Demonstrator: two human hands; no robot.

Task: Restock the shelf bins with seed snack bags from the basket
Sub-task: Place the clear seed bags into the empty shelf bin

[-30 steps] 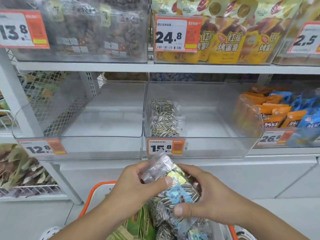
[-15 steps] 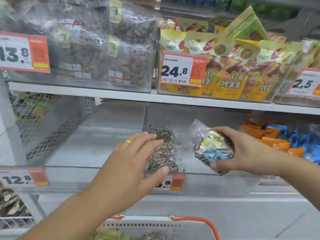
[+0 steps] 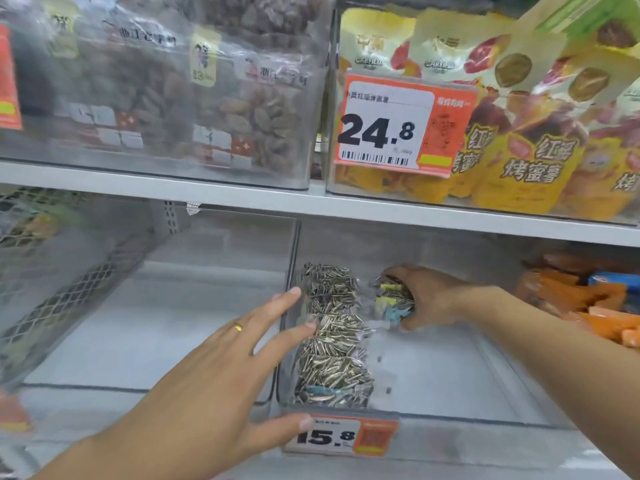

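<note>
Seed bag (image 3: 394, 299) going into the bin (image 3: 450, 372), our right hand (image 3: 433, 299) fingers clamped on it, left hand (image 3: 221, 368) spread open; next we let go

Two hands: left (image 3: 221, 368) and right (image 3: 429, 296). Two orange price tags fully visible: 24.8 (image 3: 403, 124), 15.8 (image 3: 341, 434). One gold ring (image 3: 237, 328).

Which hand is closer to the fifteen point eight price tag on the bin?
Left. The left hand has its thumb touching the 15.8 price tag; the right hand is deeper inside the bin, gripping a seed bag.
</note>
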